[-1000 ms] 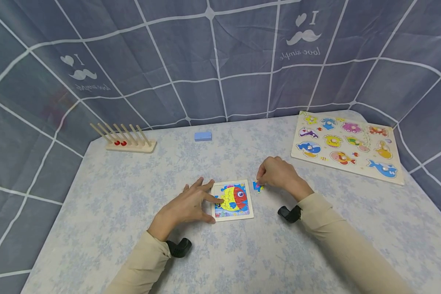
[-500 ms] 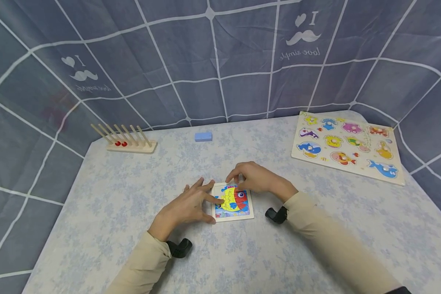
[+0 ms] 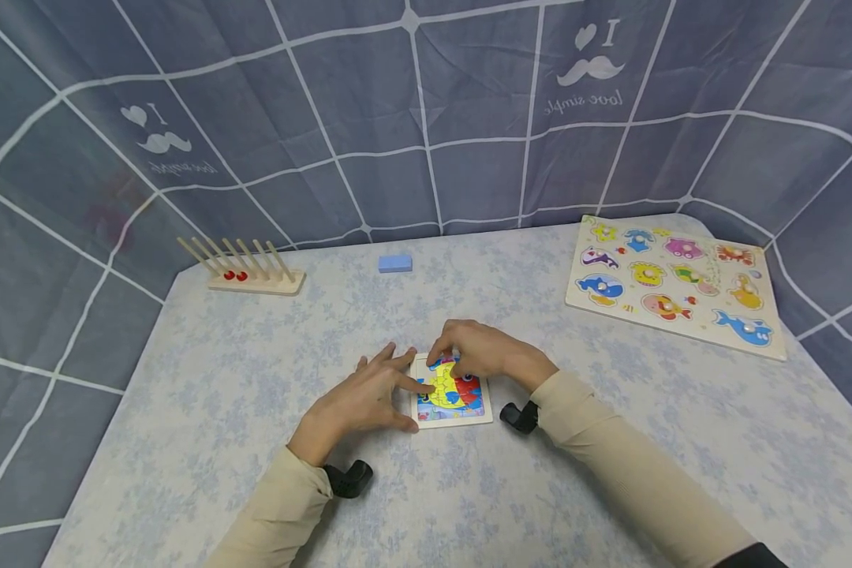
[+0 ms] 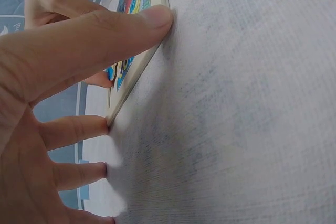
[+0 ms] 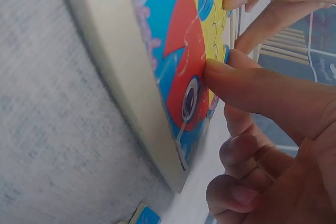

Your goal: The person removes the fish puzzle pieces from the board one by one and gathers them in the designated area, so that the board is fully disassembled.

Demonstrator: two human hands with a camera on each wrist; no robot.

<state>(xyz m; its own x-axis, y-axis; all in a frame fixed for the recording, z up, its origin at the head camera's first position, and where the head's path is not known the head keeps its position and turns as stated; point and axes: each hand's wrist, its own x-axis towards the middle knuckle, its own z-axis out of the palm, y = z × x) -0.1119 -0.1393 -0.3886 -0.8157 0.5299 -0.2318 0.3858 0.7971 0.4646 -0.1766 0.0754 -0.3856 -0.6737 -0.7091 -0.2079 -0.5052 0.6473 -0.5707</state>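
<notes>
A square wooden jigsaw puzzle (image 3: 451, 410) with a yellow and red fish lies on the table between the hands. My left hand (image 3: 365, 401) spreads over its left side, the index finger resting on the picture. In the left wrist view, the thumb (image 4: 157, 17) touches the frame's edge and another fingertip meets the frame's corner. Over the upper part bends my right hand (image 3: 479, 347). Its thumb (image 5: 220, 72) and index finger pinch a small blue-edged puzzle piece (image 5: 227, 53), mostly hidden. Another blue piece (image 5: 147, 216) lies on the table beside the frame.
A wooden peg stand (image 3: 255, 282) with red beads stands at the back left. A blue block (image 3: 395, 263) sits at the back middle. The large sea-animal knob puzzle board (image 3: 625, 304) lies at the right, near the hanging grey-blue curtain (image 3: 468, 102).
My right hand has moved left from the loose puzzle pieces beside the frame to the upper part of the fish puzzle. My left hand has stayed in place.
</notes>
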